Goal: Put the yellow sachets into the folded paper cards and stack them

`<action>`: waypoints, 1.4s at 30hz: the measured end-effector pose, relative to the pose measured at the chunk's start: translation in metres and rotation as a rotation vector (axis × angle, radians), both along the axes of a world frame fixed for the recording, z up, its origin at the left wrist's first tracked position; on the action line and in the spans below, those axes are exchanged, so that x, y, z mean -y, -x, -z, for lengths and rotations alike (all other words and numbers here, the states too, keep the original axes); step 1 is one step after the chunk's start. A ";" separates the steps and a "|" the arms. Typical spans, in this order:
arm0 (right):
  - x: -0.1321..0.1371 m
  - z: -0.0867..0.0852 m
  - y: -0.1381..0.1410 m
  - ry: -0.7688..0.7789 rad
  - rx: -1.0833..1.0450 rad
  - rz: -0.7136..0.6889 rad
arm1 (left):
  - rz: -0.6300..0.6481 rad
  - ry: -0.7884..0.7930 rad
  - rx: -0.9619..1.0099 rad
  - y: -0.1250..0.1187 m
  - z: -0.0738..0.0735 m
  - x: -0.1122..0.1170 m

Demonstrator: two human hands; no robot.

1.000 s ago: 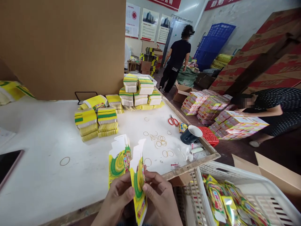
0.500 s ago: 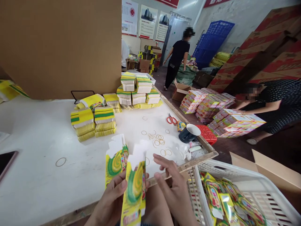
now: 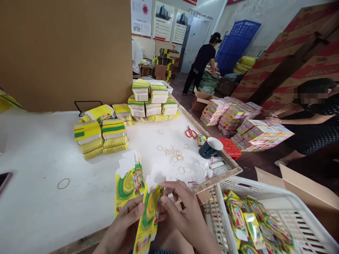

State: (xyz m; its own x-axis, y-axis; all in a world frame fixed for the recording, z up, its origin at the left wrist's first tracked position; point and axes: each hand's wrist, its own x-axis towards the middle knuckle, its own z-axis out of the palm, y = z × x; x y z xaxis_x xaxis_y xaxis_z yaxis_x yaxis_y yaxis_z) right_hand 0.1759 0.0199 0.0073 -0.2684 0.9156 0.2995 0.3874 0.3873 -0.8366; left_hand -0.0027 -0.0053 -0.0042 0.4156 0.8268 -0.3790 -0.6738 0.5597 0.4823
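Note:
My left hand [image 3: 125, 217] is closed around a yellow and green printed carton [image 3: 147, 220] with white flaps at its top end, tilted in front of me. At the carton's upper right edge, the fingertips and thumb of my right hand [image 3: 185, 211] are bent in against it, gripping that side. Just behind, a small stack of matching folded cartons [image 3: 125, 188] lies on the white table [image 3: 87, 190], white flaps pointing away. My palms hide part of the held carton's lower sides.
Bundled carton blanks [image 3: 102, 139] stand on the table, with more bundles [image 3: 150, 102] behind. Rubber bands [image 3: 174, 155], red-handled scissors [image 3: 190, 132] and a dark mug [image 3: 210, 148] lie rightward. A white crate [image 3: 222, 218] holds printed packs. Two people bend over boxes and a sack beyond.
My right hand has moved left from beside the carton onto its upper right edge. The far person has bent over the sack; the nearer one has shifted beside the pink boxes.

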 end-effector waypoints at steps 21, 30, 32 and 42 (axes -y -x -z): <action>0.017 0.026 0.016 0.267 -0.383 0.195 | -0.195 -0.053 -0.334 -0.017 0.004 -0.006; 0.014 0.032 0.007 0.266 -0.416 0.229 | -0.277 -0.333 -0.694 -0.026 0.007 0.000; 0.014 0.029 0.002 0.286 -0.461 0.156 | -0.182 -0.376 -0.649 -0.021 0.002 0.001; 0.011 0.014 -0.014 0.257 -0.245 -0.008 | 0.174 -0.410 -0.354 -0.007 0.005 0.001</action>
State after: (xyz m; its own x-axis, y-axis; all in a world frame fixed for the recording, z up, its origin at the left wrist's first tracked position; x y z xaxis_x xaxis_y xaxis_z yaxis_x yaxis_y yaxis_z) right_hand 0.1897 0.0085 -0.0064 -0.2250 0.9675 0.1156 0.1607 0.1539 -0.9749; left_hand 0.0043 -0.0058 -0.0093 0.4652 0.8662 -0.1822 -0.3463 0.3676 0.8631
